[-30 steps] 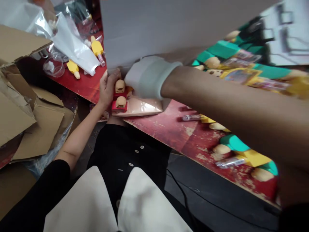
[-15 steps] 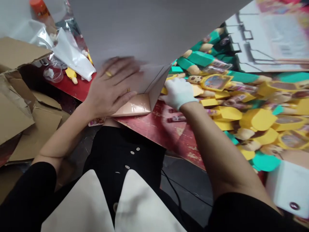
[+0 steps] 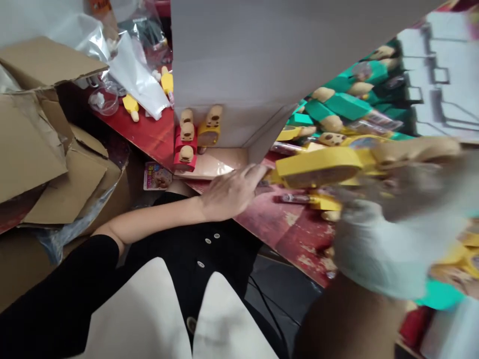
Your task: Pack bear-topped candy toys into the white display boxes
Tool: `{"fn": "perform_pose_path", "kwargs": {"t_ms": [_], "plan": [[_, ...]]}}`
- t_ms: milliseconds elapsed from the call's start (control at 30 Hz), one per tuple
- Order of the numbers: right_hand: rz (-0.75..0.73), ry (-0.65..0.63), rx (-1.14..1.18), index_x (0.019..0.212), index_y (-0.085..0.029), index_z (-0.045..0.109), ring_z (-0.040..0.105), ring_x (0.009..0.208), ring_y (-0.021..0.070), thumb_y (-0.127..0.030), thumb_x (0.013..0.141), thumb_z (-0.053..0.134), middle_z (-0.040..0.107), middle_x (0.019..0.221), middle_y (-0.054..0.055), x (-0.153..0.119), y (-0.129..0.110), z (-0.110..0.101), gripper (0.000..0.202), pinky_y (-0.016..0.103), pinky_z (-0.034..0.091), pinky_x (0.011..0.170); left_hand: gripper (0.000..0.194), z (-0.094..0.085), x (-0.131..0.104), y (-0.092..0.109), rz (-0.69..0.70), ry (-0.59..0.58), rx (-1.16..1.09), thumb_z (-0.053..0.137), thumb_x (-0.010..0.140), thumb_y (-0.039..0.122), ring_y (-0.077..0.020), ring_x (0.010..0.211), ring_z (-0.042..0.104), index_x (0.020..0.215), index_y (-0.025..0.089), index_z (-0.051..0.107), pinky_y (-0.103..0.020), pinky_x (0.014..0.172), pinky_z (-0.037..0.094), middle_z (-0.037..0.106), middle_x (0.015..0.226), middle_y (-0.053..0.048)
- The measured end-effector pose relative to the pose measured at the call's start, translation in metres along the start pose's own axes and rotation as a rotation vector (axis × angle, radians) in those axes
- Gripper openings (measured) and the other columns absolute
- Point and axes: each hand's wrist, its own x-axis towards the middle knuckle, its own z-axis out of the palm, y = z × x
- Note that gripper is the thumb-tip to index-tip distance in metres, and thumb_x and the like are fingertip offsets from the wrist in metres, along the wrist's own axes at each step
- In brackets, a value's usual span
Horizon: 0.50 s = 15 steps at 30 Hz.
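My left hand point(image 3: 230, 194), bare, is in front of the open pale box, its fingers closed at the narrow end of a yellow bear-topped piece point(image 3: 322, 167). My right hand point(image 3: 396, 244), in a white glove and smeared by motion, grips the bear-head end of that piece, above the pile at the right. Inside the pale box point(image 3: 239, 55), which has a tan bottom, red pieces point(image 3: 184, 159) with bear heads and one yellow piece point(image 3: 208, 134) stand at the left end.
Yellow and green bear-topped pieces point(image 3: 348, 107) are heaped on the red table point(image 3: 277, 219). At the left are torn brown cartons point(image 3: 30, 134), clear plastic wrap point(image 3: 136, 75) and a small clear cup point(image 3: 105, 99). A printed card point(image 3: 157, 176) lies beside the box.
My left hand has moved right and down out of the box, uncovering the pieces inside. My right hand has moved right, nearer the camera, and now holds a yellow piece. The view has shifted.
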Motion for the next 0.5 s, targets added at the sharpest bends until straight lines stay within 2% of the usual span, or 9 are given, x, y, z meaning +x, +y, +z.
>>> {"fn": "perform_pose_path", "kwargs": {"t_ms": [67, 133, 200, 333, 400, 500], "plan": [[0.059, 0.006, 0.202, 0.107, -0.023, 0.072, 0.067, 0.080, 0.0259, -0.073, 0.083, 0.061, 0.067, 0.091, 0.011, -0.005, 0.011, 0.022, 0.056, 0.052, 0.058, 0.077, 0.045, 0.020, -0.019, -0.013, -0.032, 0.066, -0.044, 0.035, 0.109, 0.041, -0.0231, 0.122, 0.067, 0.139, 0.010, 0.048, -0.035, 0.106, 0.054, 0.066, 0.130, -0.016], [0.067, 0.110, 0.376, 0.098, -0.020, 0.072, 0.067, 0.079, 0.0238, -0.055, 0.074, 0.078, 0.067, 0.088, 0.010, -0.004, 0.018, 0.047, 0.043, 0.050, 0.058, 0.082, 0.055, 0.034, -0.041, -0.026, -0.103, 0.128, 0.012, 0.038, 0.107, 0.045, -0.0265, 0.139, 0.056, 0.148, 0.007, 0.040, -0.042, 0.120, 0.045, 0.058, 0.143, -0.021], [0.014, 0.169, 0.479, 0.095, -0.019, 0.069, 0.068, 0.085, 0.0236, -0.045, 0.069, 0.082, 0.068, 0.094, 0.011, 0.002, 0.019, 0.072, 0.039, 0.049, 0.057, 0.090, 0.058, 0.044, -0.061, -0.040, -0.168, 0.134, 0.123, 0.041, 0.106, 0.041, -0.0297, 0.150, 0.042, 0.152, 0.005, 0.037, -0.048, 0.127, 0.034, 0.050, 0.153, -0.024], [0.006, -0.069, 0.560, 0.097, -0.018, 0.062, 0.067, 0.088, 0.0213, -0.043, 0.073, 0.076, 0.069, 0.100, 0.013, 0.018, 0.012, 0.115, 0.037, 0.042, 0.057, 0.089, 0.054, 0.058, -0.081, -0.065, -0.123, 0.004, 0.326, 0.041, 0.106, 0.031, -0.0310, 0.153, 0.038, 0.151, 0.002, 0.041, -0.050, 0.128, 0.033, 0.048, 0.156, -0.022], [-0.019, -0.147, 0.483, 0.098, -0.018, 0.059, 0.065, 0.087, 0.0197, -0.044, 0.074, 0.073, 0.069, 0.100, 0.013, 0.029, 0.012, 0.125, 0.038, 0.039, 0.056, 0.086, 0.054, 0.061, -0.083, -0.070, -0.095, -0.012, 0.395, 0.039, 0.106, 0.030, -0.0299, 0.152, 0.040, 0.151, 0.001, 0.041, -0.047, 0.127, 0.035, 0.049, 0.156, -0.021], [-0.122, -0.295, 0.255, 0.097, -0.019, 0.057, 0.063, 0.085, 0.0184, -0.045, 0.076, 0.073, 0.068, 0.101, 0.011, 0.046, 0.004, 0.128, 0.037, 0.037, 0.055, 0.086, 0.049, 0.061, -0.083, -0.070, -0.057, -0.013, 0.443, 0.036, 0.107, 0.023, -0.0276, 0.150, 0.044, 0.150, 0.002, 0.044, -0.045, 0.126, 0.036, 0.051, 0.155, -0.018]]}}
